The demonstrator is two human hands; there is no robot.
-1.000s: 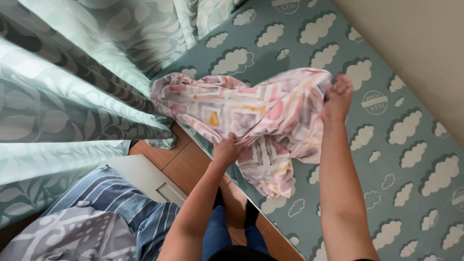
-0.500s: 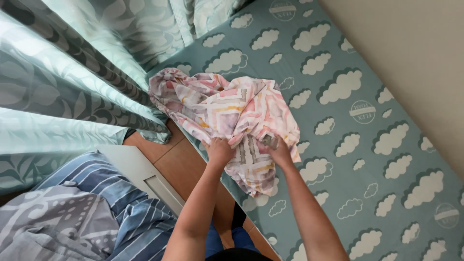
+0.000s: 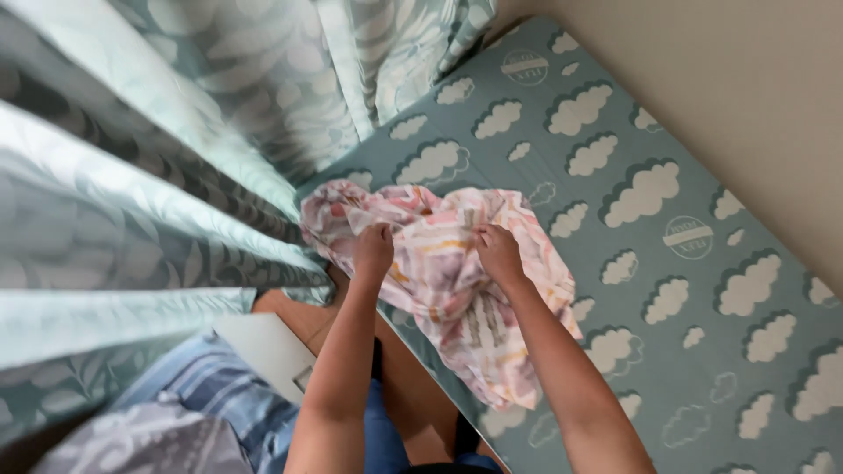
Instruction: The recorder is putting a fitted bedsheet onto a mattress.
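A pink patterned cloth [image 3: 443, 281] lies crumpled near the edge of a teal mattress printed with white clouds [image 3: 667, 263]. My left hand [image 3: 374, 250] grips the cloth at its left side. My right hand [image 3: 498, 253] pinches the cloth near its upper middle. Part of the cloth hangs over the mattress edge toward my legs.
Grey-green leaf-patterned curtains [image 3: 176, 175] hang at the left and top. A beige wall [image 3: 755, 96] runs along the right. Striped blue bedding [image 3: 211, 404] and a white flat object [image 3: 268, 351] lie on the wooden floor [image 3: 299, 312] at lower left.
My right hand has come in from the cloth's far right corner to its middle, folding the cloth over. The cloth is more bunched. The view has moved closer.
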